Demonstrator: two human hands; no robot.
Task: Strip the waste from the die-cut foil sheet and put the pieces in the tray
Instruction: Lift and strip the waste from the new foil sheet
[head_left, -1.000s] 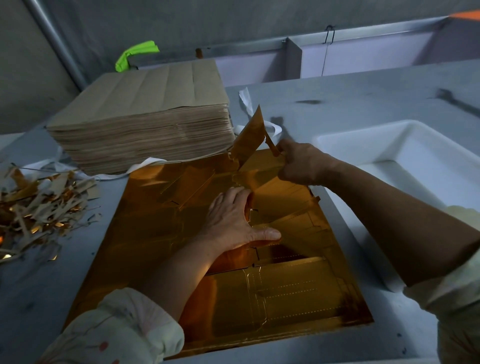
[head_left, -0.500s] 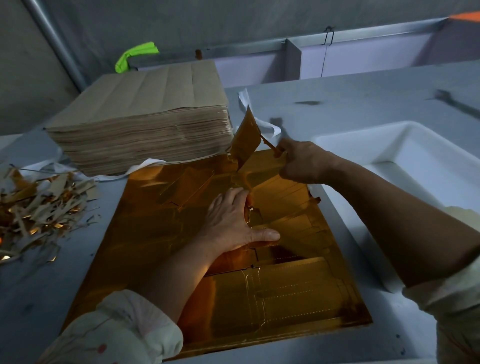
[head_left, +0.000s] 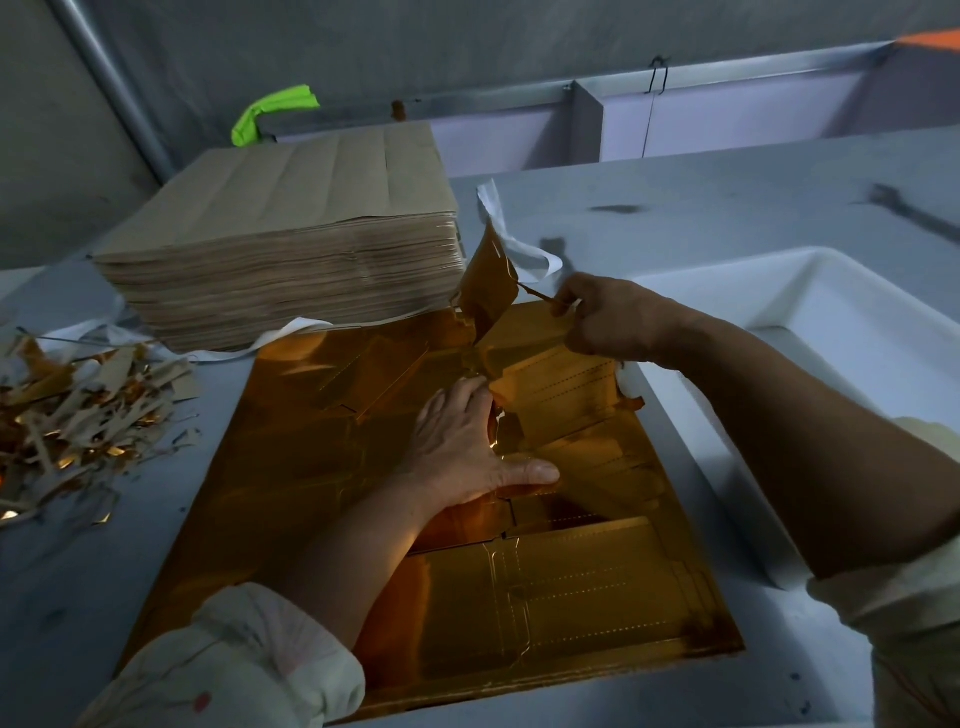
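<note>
Barely any mvmt: waste flap (head_left: 488, 293) tipped slightly more upright, so it's tearing free imo, not off yet. Right hand (head_left: 608, 322) pinches its thin strip; left hand (head_left: 467, 447) is flat, pressing the foil sheet (head_left: 311, 467). Sheet's just beside tray (head_left: 727, 262), long axis alongside tray's edge, flap pointing up.

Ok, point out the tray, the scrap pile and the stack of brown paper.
tray (head_left: 857, 364), head view, on the bare white floor inside it.
scrap pile (head_left: 78, 415), head view, on the middle of the heap of strips.
stack of brown paper (head_left: 291, 208), head view, on the top sheet.
</note>
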